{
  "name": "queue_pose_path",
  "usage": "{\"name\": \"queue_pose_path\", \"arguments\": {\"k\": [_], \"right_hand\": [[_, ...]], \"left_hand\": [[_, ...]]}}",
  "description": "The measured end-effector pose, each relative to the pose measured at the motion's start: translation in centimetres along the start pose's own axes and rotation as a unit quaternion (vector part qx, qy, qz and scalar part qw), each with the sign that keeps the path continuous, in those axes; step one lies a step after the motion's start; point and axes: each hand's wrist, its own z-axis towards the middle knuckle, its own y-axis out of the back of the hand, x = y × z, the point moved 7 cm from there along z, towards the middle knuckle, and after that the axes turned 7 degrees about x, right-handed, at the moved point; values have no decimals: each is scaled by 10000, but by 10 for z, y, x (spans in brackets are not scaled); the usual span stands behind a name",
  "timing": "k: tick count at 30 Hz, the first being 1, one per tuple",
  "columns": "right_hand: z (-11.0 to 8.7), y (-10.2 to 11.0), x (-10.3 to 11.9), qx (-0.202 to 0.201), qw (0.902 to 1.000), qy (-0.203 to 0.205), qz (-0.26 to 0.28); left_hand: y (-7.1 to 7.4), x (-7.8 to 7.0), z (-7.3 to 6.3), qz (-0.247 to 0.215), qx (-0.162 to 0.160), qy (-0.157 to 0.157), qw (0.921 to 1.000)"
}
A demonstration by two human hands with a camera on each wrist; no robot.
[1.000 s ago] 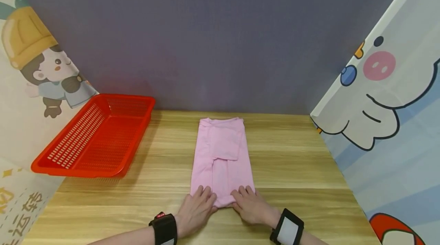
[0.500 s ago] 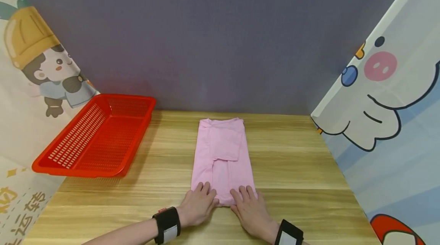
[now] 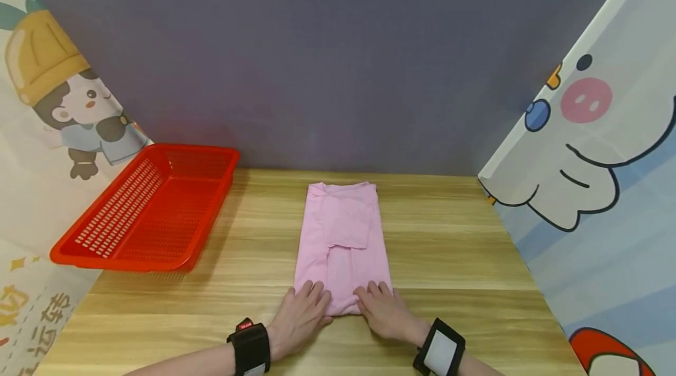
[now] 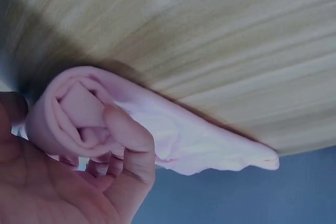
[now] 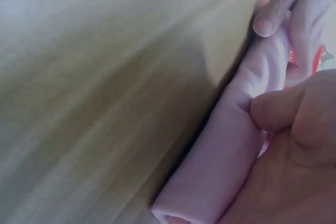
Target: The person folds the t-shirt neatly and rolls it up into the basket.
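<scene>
A pink shirt (image 3: 345, 217), folded into a long strip with a sleeve laid over its middle, lies on the table. Its near end is turned into a thick roll (image 4: 81, 103), whose layered spiral shows in the left wrist view. My left hand (image 3: 298, 316) grips the left end of this roll, one finger bent against its open end. At the right end, my right hand (image 3: 389, 312) holds the roll too, with its thumb (image 5: 270, 111) pressed into the cloth on the near side. Some fingertips are hidden behind the roll.
To the left stands a red plastic basket (image 3: 182, 212) with slotted walls. A grey panel (image 3: 338, 71) closes off the back of the wooden table (image 3: 443, 247), and printed cartoon sheets (image 3: 623, 147) flank both sides.
The hands stay at the shirt's near end. Half a second ago their fingers lay flatter over it; now they are more bent. The rolled edge sits very slightly farther from me.
</scene>
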Motion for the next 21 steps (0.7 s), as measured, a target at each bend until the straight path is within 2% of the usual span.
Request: {"name": "queue_pose_path", "arguments": {"k": [3, 5, 7, 9, 12, 15, 19, 21], "right_hand": [[2, -1, -2, 155, 9997, -87, 140], [1, -1, 0, 53, 9999, -101, 1], [-2, -1, 2, -79, 9998, -143, -120], [-6, 1, 6, -256, 9991, -150, -287], [-10, 2, 9, -463, 9976, -147, -491], [-11, 2, 11, -624, 9947, -85, -813], [-10, -4, 10, -642, 9922, -24, -1066], [-9, -5, 9, -601, 9929, -23, -1023]], "left_hand": [[3, 0, 1, -72, -98, -29, 9999], [2, 1, 4, -365, 82, -14, 9993], [-2, 3, 6, -777, 424, 29, 9961], [-7, 5, 9, -1255, 845, 95, 9884], [-14, 8, 12, -1879, 1422, 185, 9717], [-17, 12, 14, -2330, 1832, 317, 9545], [-20, 15, 16, -2649, 2075, 440, 9406], [-19, 15, 15, -2672, 1999, 421, 9417]]}}
